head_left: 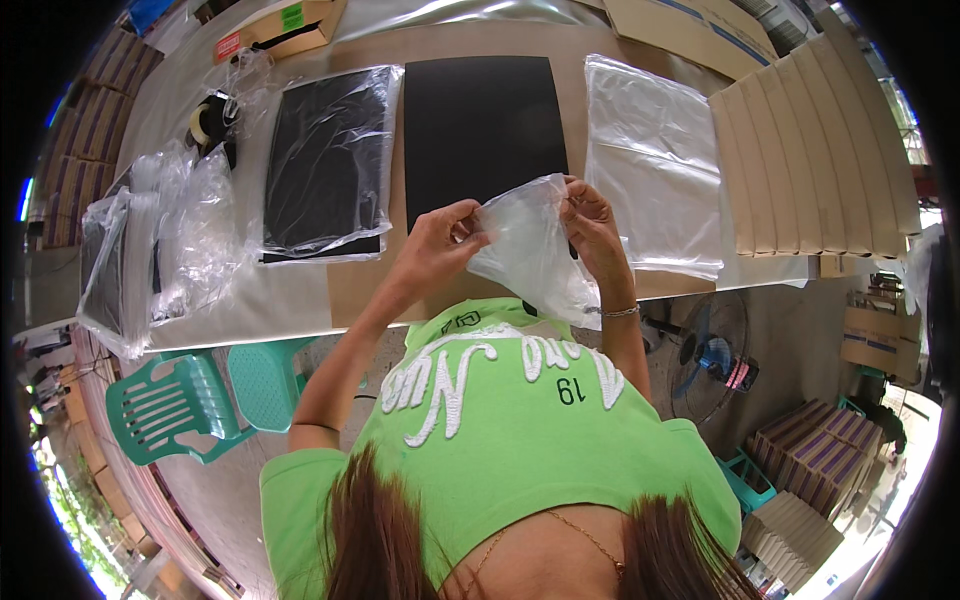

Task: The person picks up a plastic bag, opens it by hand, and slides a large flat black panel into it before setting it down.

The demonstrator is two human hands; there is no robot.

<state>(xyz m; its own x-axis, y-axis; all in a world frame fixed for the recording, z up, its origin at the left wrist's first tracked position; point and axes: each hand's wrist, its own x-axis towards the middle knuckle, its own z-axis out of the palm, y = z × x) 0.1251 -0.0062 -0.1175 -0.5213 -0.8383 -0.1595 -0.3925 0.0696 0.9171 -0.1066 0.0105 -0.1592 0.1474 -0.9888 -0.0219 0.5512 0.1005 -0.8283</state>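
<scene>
A clear plastic bag (530, 245) hangs between my two hands, close to my shirt at the table's near edge. My left hand (440, 240) pinches one corner of its upper edge, and my right hand (595, 228) grips the opposite corner. Behind the bag lies a black rectangular sheet (482, 125), its near part partly covered by the bag and my hands. Left of it, another black sheet in clear plastic (330, 150) lies flat. To the right is a flat stack of clear plastic bags (655, 160).
A row of brown cardboard pieces (810, 150) stands at the right. Crumpled plastic (195, 235) and a tape dispenser (208, 122) lie at the left, below an open carton (285, 30). Green plastic chairs (175, 405) and a fan (705, 350) stand on the floor.
</scene>
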